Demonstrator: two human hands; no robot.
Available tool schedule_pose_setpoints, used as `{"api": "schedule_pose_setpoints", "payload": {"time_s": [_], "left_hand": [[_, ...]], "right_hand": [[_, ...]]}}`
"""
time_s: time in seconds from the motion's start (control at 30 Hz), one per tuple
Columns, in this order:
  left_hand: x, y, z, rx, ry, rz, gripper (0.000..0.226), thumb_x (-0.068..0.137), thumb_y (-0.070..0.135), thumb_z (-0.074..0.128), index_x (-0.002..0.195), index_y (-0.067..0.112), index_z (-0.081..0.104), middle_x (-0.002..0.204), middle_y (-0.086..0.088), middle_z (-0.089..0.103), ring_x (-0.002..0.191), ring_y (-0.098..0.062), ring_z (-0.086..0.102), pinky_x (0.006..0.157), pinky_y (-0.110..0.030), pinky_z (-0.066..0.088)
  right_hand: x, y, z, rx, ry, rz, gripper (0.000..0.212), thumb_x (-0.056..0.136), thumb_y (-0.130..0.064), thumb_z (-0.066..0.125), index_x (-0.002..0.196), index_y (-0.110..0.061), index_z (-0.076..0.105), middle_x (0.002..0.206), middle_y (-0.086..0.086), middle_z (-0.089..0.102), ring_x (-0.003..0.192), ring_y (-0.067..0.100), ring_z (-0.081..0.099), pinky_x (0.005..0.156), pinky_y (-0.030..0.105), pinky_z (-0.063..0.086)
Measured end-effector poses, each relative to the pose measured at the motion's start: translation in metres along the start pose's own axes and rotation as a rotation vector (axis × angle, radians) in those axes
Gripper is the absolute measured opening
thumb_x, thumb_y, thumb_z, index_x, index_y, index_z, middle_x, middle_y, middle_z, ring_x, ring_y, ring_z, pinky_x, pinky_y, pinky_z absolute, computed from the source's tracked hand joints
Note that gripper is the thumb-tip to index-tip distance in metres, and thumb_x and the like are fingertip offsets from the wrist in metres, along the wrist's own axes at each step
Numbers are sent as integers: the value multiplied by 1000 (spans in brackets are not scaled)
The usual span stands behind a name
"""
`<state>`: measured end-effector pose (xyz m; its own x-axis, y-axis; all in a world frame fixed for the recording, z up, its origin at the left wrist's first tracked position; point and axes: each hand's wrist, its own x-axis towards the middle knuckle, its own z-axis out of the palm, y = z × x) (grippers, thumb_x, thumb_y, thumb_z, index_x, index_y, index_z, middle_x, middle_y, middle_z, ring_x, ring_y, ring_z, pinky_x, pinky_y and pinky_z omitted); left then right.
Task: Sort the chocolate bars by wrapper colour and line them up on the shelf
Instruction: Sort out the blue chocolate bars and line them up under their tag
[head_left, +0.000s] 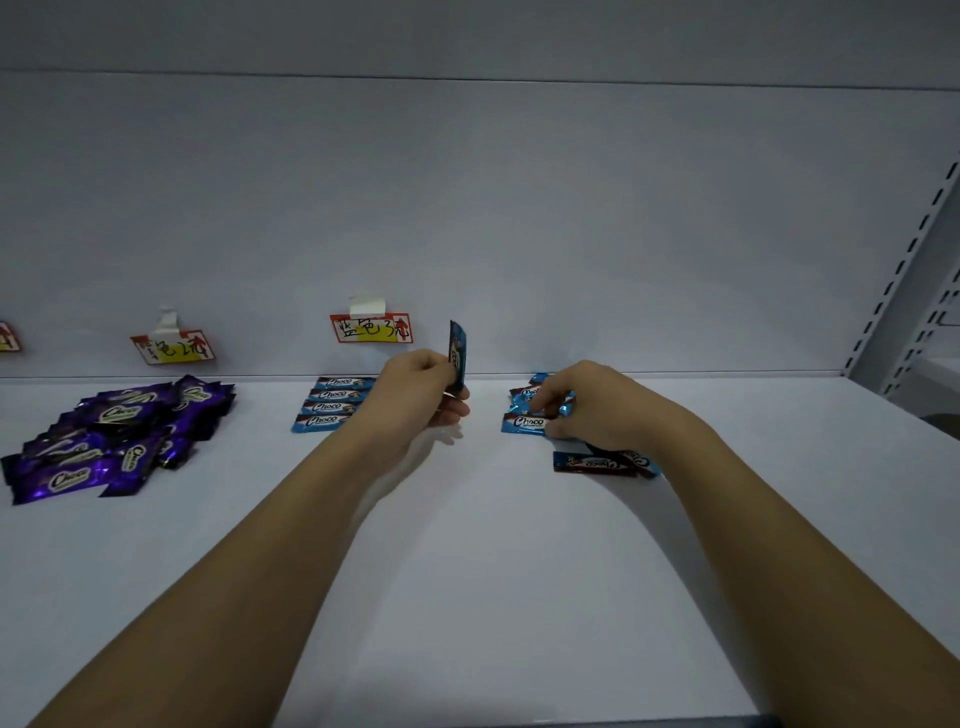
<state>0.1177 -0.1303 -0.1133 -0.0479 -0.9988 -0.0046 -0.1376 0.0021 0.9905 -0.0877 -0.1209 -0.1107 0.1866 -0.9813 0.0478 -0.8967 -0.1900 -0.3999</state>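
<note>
- Shelf (467, 571): white board, white back wall behind it; I see both of my forearms reaching across it from the near edge
- Left hand (423, 387): raised just above the shelf at centre, fingers and thumb curled round one blue bar (457, 356), which stands upright on end above the knuckles
- Right hand (587, 402): lowered onto the loose blue bars (527, 422) right of centre, fingers curled down on them; I cannot tell whether it actually grips one or only presses on the heap
- Loose blue bars: a small untidy cluster near the back wall, partly hidden under my right hand
- Two more blue bars (597, 462): lying flat just nearer than the cluster, beside my right wrist, one overlapping the other, printing upside down to me
- Blue row (335, 408): four blue bars laid flat one in front of the other, left of my left hand, directly under the middle label, its right end hidden by that hand
- Purple pile (114, 436): many purple bars heaped without order at far left, below the left label
- Middle label (371, 328): red-edged card with yellow patch and handwriting, taped to the back wall
- Left label (172, 347): similar card, tilted, taped to the wall
- Third card (8, 336): only a corner shows at the left edge
- Slotted upright (904, 270): grey shelving post at far right
</note>
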Motion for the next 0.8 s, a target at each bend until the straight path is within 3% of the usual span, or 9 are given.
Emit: {"api": "schedule_pose_setpoints", "payload": {"time_s": [0.13, 0.3, 0.6, 0.8], "left_hand": [[0, 4, -4, -104, 46, -87, 15, 97, 7, 44, 94, 2, 59, 77, -12, 58, 62, -17, 59, 58, -25, 53], [-1, 7, 0, -137, 50, -132, 14, 97, 11, 47, 89, 6, 58, 83, -13, 59, 59, -15, 58, 55, -22, 53], [2, 1, -3, -55, -22, -30, 11, 96, 8, 55, 95, 7, 66, 84, -11, 71, 56, -5, 65, 53, -16, 51], [-10, 5, 1, -78, -54, 55, 20, 90, -2, 61, 105, 7, 71, 93, -16, 71, 78, -19, 69, 69, -23, 58]], "right_hand": [[1, -2, 1, -36, -38, 22, 30, 87, -19, 67, 115, -27, 66, 101, -7, 59, 79, 9, 55, 60, 19, 42], [4, -3, 3, -57, -19, -13, 11, 88, -21, 66, 99, -23, 69, 96, -4, 61, 72, 6, 52, 57, 17, 39], [7, 13, -5, 172, 128, 31, 11, 91, -22, 66, 102, -25, 68, 91, -11, 65, 72, 8, 59, 60, 20, 44], [2, 4, -11, 413, 216, 81, 10, 85, -12, 73, 92, -15, 67, 80, 3, 72, 65, 15, 70, 68, 29, 60]]}}
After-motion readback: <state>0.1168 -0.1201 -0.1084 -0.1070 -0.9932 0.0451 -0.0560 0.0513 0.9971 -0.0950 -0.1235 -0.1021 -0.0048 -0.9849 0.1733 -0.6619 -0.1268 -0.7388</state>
